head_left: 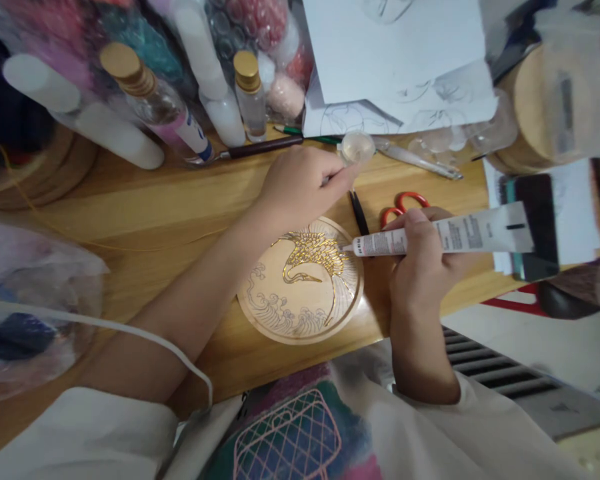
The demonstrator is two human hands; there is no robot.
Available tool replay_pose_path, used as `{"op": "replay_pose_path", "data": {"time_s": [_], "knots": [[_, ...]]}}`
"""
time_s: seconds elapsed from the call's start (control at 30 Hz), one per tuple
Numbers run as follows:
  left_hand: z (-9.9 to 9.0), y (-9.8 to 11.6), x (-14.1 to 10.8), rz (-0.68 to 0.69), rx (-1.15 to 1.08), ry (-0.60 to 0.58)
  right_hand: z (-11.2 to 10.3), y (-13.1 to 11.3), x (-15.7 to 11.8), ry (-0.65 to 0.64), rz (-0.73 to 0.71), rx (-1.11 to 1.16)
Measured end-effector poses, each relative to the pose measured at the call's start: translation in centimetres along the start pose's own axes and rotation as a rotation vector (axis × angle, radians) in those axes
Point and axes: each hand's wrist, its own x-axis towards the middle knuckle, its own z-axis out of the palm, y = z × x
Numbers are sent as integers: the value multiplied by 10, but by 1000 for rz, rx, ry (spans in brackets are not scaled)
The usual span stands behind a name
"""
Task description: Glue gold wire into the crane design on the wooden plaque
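Note:
My right hand [423, 257] grips a white glue tube [463, 235], its nozzle pointing left over a round wooden plaque [257, 319]. A crane outlined in gold wire [313, 257] covers the plaque's upper part, above drawn waves. The nozzle tip is close to the crane's feathers. Beyond the plaque, my left hand [307, 177] is closed, back upward, its fingertips at the near edge of a small clear cup [357, 148]. Whatever those fingers pinch is hidden. Black tweezers [359, 213] lie just below the fingertips, and red-handled scissors [413, 199] lie behind the tube.
Bottles stand at the back left, among them a corked glass bottle [173, 120] and a gold-capped vial [251, 97]. Papers with drawings [400, 60] lie at the back. A dark phone [540, 227] rests on the right. A white cable [130, 328] crosses my left forearm.

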Motion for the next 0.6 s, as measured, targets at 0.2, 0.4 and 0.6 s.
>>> {"op": "replay_pose_path", "data": {"time_s": [0.2, 0.4, 0.6], "knots": [[0, 1, 1, -23, 25, -7, -2, 4, 1, 33, 25, -58], [-3, 5, 1, -48, 71, -39, -3, 1, 0, 25, 37, -49], [-3, 6, 1, -68, 49, -44, -2, 0, 0, 15, 39, -38]]}}
